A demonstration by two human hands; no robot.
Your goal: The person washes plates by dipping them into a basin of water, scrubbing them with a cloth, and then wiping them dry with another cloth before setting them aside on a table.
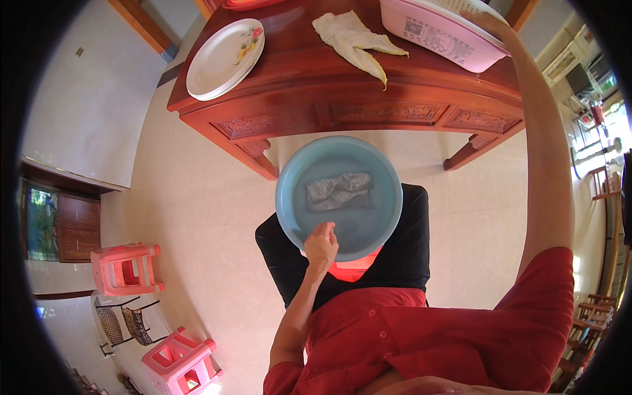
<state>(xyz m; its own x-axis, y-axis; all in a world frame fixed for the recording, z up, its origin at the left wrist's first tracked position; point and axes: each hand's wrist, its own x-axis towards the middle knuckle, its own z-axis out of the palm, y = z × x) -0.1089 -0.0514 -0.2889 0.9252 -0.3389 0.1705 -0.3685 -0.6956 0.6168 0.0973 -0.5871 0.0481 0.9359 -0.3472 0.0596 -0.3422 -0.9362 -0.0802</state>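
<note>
Before me a light-blue plastic basin holds water, and a crumpled grey cloth lies in it. My left hand is at the basin's near-left rim with its fingers curled; whether it grips the rim is unclear. Stretched far forward, my right hand grips the edge of a white perforated basket. That basket sits in a pink plastic tub bearing writing and a printed code. Left of the tub, a pale, yellow-edged cloth lies spread on the table.
A carved reddish wooden table stands ahead, with stacked floral plates at its left. Something red shows beneath the basin, between my knees. Pink plastic stools and a woven-seat chair are at left.
</note>
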